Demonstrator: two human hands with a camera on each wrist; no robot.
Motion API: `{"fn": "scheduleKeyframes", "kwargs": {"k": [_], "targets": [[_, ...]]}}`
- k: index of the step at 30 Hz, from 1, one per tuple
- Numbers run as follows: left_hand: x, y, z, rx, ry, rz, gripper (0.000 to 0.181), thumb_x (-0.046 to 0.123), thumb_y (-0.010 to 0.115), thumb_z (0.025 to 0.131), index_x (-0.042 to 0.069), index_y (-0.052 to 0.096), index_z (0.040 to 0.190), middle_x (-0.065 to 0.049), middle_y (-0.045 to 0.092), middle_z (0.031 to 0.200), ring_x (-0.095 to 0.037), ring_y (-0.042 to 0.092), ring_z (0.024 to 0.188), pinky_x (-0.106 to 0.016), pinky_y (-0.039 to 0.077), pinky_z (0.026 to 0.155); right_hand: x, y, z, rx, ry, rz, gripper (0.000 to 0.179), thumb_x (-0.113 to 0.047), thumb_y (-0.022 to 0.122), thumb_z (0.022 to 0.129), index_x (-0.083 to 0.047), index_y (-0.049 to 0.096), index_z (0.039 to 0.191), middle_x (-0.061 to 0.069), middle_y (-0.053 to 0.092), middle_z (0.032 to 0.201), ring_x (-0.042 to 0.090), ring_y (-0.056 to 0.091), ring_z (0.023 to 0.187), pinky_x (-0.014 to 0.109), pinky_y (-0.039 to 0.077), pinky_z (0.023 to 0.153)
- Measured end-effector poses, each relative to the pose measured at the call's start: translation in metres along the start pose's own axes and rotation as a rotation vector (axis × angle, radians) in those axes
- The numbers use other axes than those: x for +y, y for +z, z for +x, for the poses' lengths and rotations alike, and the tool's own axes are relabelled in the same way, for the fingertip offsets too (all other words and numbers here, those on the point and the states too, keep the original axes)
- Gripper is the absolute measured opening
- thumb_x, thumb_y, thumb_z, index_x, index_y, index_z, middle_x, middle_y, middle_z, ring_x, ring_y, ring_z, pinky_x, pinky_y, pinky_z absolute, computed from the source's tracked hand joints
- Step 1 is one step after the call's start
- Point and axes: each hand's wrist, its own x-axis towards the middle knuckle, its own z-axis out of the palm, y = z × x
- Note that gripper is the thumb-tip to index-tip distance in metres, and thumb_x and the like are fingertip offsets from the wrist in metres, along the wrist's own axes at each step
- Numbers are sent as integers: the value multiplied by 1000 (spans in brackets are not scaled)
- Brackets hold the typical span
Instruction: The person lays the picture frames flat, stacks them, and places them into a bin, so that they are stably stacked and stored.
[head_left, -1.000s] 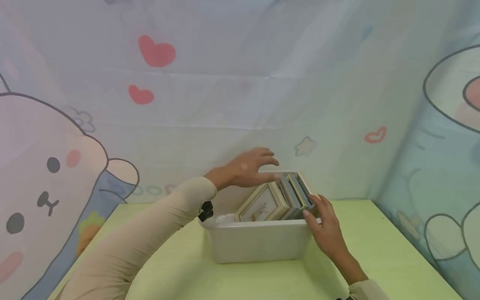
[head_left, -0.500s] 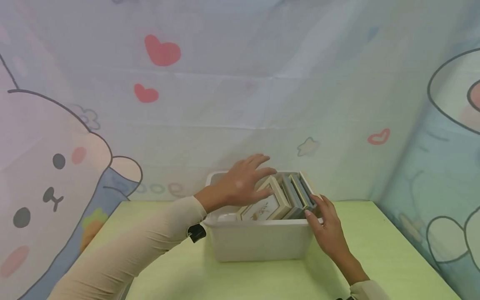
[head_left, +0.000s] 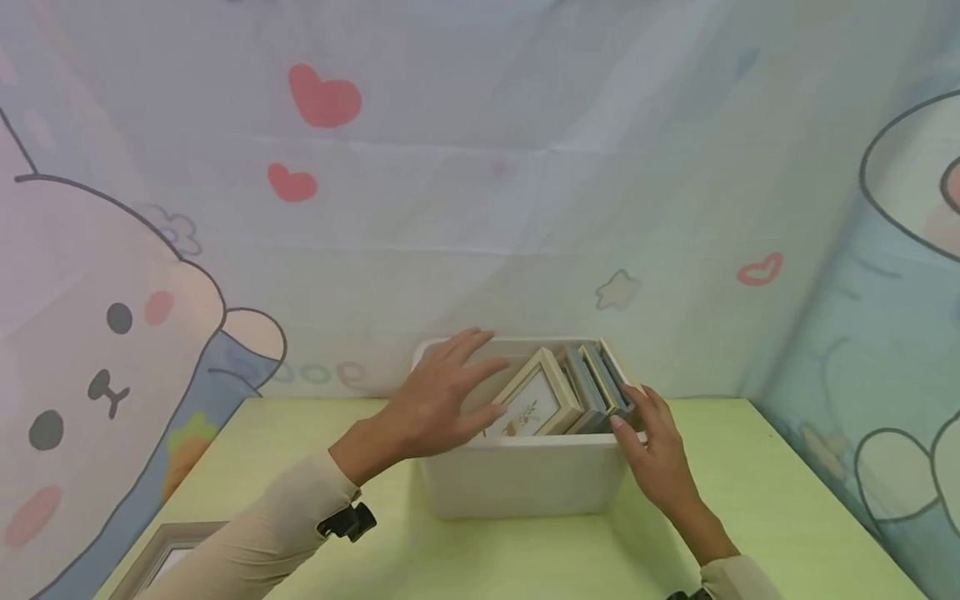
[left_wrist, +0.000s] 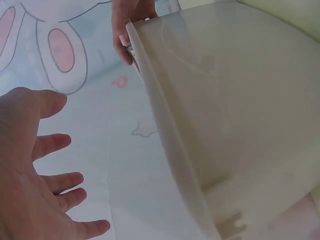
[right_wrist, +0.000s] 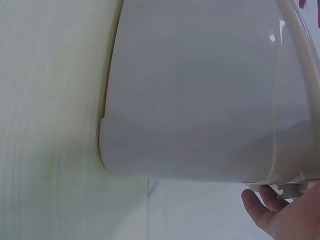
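Observation:
A white plastic storage bin (head_left: 525, 479) stands on the table with several picture frames leaning inside its right half. The nearest, a cream picture frame (head_left: 534, 404) with a plant print, tilts against grey ones (head_left: 585, 396). My left hand (head_left: 427, 400) hovers over the bin's left end, fingers spread and holding nothing; in the left wrist view the left hand (left_wrist: 25, 175) is apart from the bin wall. My right hand (head_left: 652, 454) grips the bin's right end at the near corner, thumb by the frame edges, fingertips partly hidden behind the end in the right wrist view.
Another picture frame (head_left: 168, 546), brownish, lies on the pale green table (head_left: 510, 562) at the near left, partly covered by the left sleeve (head_left: 258, 533). A cartoon-printed cloth (head_left: 525, 200) hangs close behind the bin.
My left hand has moved left and down, away from above the frames, and the brownish frame at lower left has come into view. The right hand has stayed at the bin's right end.

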Motion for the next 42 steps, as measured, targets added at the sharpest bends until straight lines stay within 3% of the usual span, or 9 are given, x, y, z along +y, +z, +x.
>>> {"fn": "scheduleKeyframes", "kwargs": {"k": [11, 20, 24, 29, 37, 42], "targets": [[-8, 1, -48, 96, -94, -83, 49, 29, 73, 90, 18, 59, 136, -13, 44, 153, -35, 42, 143, -56, 42, 109, 2, -1, 1, -9, 8, 3, 50, -31, 48, 104, -15, 41, 150, 22, 26, 161, 49, 45, 133, 60, 50, 88], [-14, -3, -88, 155, -249, -125, 53, 22, 76, 88, 17, 57, 137, -15, 43, 153, -39, 45, 139, -61, 46, 102, 0, -2, 2, -5, 15, 5, 50, -31, 48, 104, -15, 41, 150, 23, 25, 161, 50, 44, 134, 65, 48, 90], [-20, -6, -105, 210, -363, -168, 56, 18, 75, 88, 17, 52, 140, -15, 39, 155, -42, 41, 140, -66, 43, 102, 0, -1, 1, -13, 21, 10, 50, -31, 48, 104, -14, 41, 150, 22, 25, 161, 50, 41, 136, 65, 47, 92], [-28, -11, -126, 268, -487, -200, 61, 14, 72, 89, 9, 46, 144, -21, 38, 153, -45, 36, 141, -68, 36, 104, 0, -1, 2, -8, 11, 7, 50, -30, 49, 104, -14, 41, 150, 23, 25, 161, 51, 43, 135, 65, 48, 91], [-47, -15, -161, 257, -561, -140, 61, 16, 73, 88, 5, 45, 142, -25, 46, 145, -47, 40, 134, -65, 36, 102, -1, -3, 4, -2, 2, 0, 50, -30, 49, 104, -13, 42, 150, 24, 26, 160, 50, 46, 132, 60, 50, 88], [-63, -17, -186, 154, -661, -114, 65, 23, 72, 91, 4, 41, 144, -27, 43, 144, -49, 38, 132, -67, 37, 99, -1, -2, 1, -6, 11, 1, 50, -30, 49, 104, -13, 42, 150, 23, 26, 160, 47, 49, 130, 57, 50, 87]]}}
